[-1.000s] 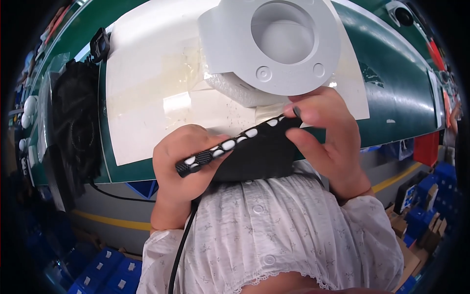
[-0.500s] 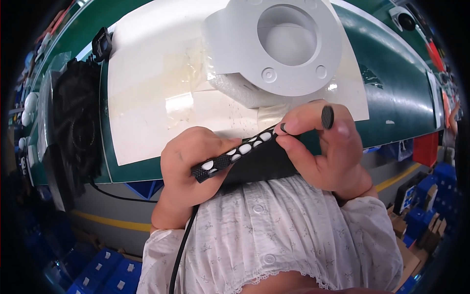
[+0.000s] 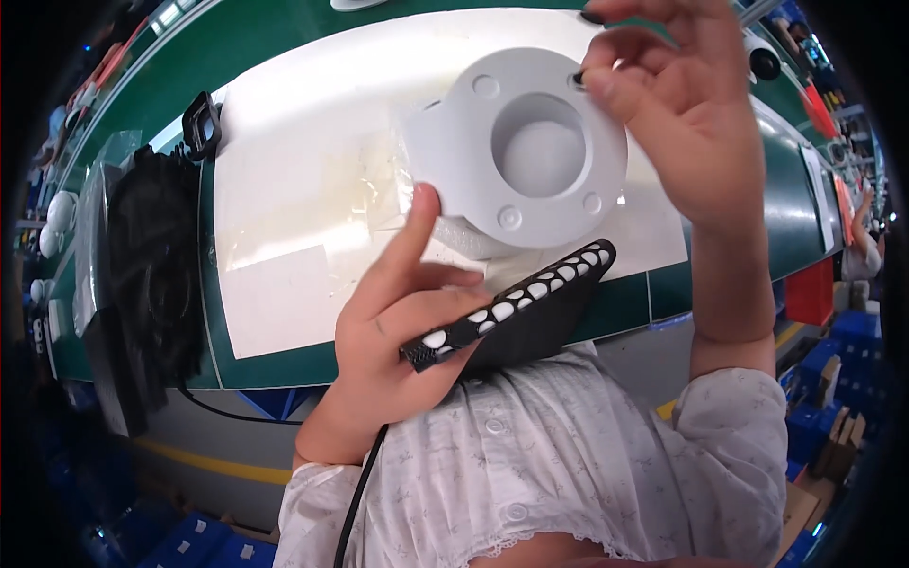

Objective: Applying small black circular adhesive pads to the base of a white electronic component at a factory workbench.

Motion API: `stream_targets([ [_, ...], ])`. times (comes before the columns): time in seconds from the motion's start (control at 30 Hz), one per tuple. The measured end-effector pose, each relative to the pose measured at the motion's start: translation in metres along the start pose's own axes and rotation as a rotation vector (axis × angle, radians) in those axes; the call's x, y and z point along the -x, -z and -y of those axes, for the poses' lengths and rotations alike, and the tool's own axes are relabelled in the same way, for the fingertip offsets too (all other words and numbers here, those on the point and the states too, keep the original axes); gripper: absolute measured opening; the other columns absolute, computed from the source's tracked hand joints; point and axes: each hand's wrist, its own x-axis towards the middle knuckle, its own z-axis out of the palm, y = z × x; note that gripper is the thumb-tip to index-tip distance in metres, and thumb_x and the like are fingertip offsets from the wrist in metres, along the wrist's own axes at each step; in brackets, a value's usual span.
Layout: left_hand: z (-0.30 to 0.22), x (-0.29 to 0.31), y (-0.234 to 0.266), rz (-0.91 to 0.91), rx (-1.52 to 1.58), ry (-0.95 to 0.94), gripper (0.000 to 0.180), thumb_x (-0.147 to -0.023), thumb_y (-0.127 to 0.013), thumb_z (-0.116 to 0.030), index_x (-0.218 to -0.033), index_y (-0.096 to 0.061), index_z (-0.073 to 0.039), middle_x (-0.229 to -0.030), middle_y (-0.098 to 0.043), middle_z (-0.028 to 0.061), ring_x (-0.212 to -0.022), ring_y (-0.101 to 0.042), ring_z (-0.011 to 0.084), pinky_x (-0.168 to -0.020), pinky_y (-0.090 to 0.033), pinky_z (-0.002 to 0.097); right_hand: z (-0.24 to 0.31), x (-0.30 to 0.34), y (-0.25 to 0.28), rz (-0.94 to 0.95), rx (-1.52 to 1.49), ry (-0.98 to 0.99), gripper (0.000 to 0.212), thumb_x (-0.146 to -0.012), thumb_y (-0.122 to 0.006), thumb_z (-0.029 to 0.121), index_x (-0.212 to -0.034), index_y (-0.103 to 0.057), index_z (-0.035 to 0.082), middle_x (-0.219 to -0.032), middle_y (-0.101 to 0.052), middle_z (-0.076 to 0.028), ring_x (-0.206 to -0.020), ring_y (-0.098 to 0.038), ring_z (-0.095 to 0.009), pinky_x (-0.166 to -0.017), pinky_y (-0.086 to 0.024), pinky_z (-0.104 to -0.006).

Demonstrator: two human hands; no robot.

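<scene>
A pale grey ring-shaped housing (image 3: 516, 216) with a wide round opening and small round recesses lies on the bench. My left hand (image 3: 388, 331) grips a folded black sheet of round stick-on pads (image 3: 540, 293); white ovals show along its upper edge. One raised finger of that hand reaches the housing's left edge; whether it touches is unclear. Over the housing's far right recess, my right hand (image 3: 672, 114) pinches a small black pad (image 3: 579, 79) between thumb and finger. A second black pad (image 3: 592, 16) clings to another fingertip of this hand.
Under the housing are a white board (image 3: 284, 199) and clear plastic wrapping on the green bench (image 3: 213, 364). Black bundled material (image 3: 151, 246) lies at the left, near a black frame-like part (image 3: 202, 126). A black cable (image 3: 358, 492) runs down past my left forearm.
My right hand has moved from the sheet up to the housing's far right recess, carrying the pads. My left hand keeps the sheet and has raised a finger toward the housing. The view has shifted.
</scene>
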Motion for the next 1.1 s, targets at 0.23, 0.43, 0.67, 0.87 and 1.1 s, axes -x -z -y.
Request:
stream_targets([
  [0.23,0.000,-0.004,0.006,0.046,-0.015,-0.021,0.026,-0.057,-0.067,0.007,-0.081,-0.058,0.002,-0.115,-0.044,0.0295,-0.074,-0.063,0.0227,-0.067,-0.049,0.0267,0.030,-0.014,-0.014,-0.261,0.298,-0.517,0.070,-0.071,-0.050,-0.011,-0.131,-0.018,0.008,-0.094,-0.045,-0.011,-0.079,-0.048,-0.011,-0.072,-0.041,-0.0210],
  [0.43,-0.006,-0.007,0.004,0.007,0.019,0.027,0.027,-0.057,-0.067,0.008,-0.081,-0.058,0.003,-0.116,-0.043,0.0300,-0.076,-0.063,0.0229,-0.068,-0.048,0.0268,0.060,-0.037,-0.059,-0.518,0.776,-0.954,0.064,-0.074,-0.050,-0.008,-0.128,-0.020,0.004,-0.088,-0.050,-0.011,-0.080,-0.050,-0.012,-0.073,-0.042,-0.0212],
  [0.67,-0.002,-0.009,0.006,0.085,-0.050,0.003,0.028,-0.057,-0.067,0.007,-0.084,-0.059,0.003,-0.119,-0.040,0.0306,-0.081,-0.062,0.0240,-0.069,-0.047,0.0262,0.065,-0.014,-0.042,0.251,1.586,-0.354,0.069,-0.072,-0.057,-0.007,-0.128,-0.019,0.003,-0.095,-0.059,-0.017,-0.086,-0.060,-0.022,-0.072,-0.048,-0.0275],
  [0.87,-0.003,-0.007,0.003,0.048,0.021,0.013,0.027,-0.059,-0.067,0.006,-0.085,-0.059,0.001,-0.120,-0.039,0.0305,-0.088,-0.060,0.0251,-0.071,-0.046,0.0252,0.041,-0.018,-0.033,-0.109,0.737,-0.573,0.059,-0.075,-0.053,-0.005,-0.125,-0.022,0.002,-0.084,-0.054,-0.011,-0.083,-0.053,-0.014,-0.075,-0.041,-0.0238],
  [1.1,0.000,-0.007,0.001,0.059,0.013,-0.028,0.029,-0.061,-0.067,0.006,-0.088,-0.059,0.000,-0.121,-0.039,0.0289,-0.094,-0.058,0.0278,-0.072,-0.046,0.0254,0.031,-0.006,-0.033,0.020,0.832,-0.507,0.057,-0.076,-0.054,-0.004,-0.124,-0.024,0.002,-0.086,-0.055,-0.010,-0.087,-0.053,-0.016,-0.078,-0.038,-0.0263],
])
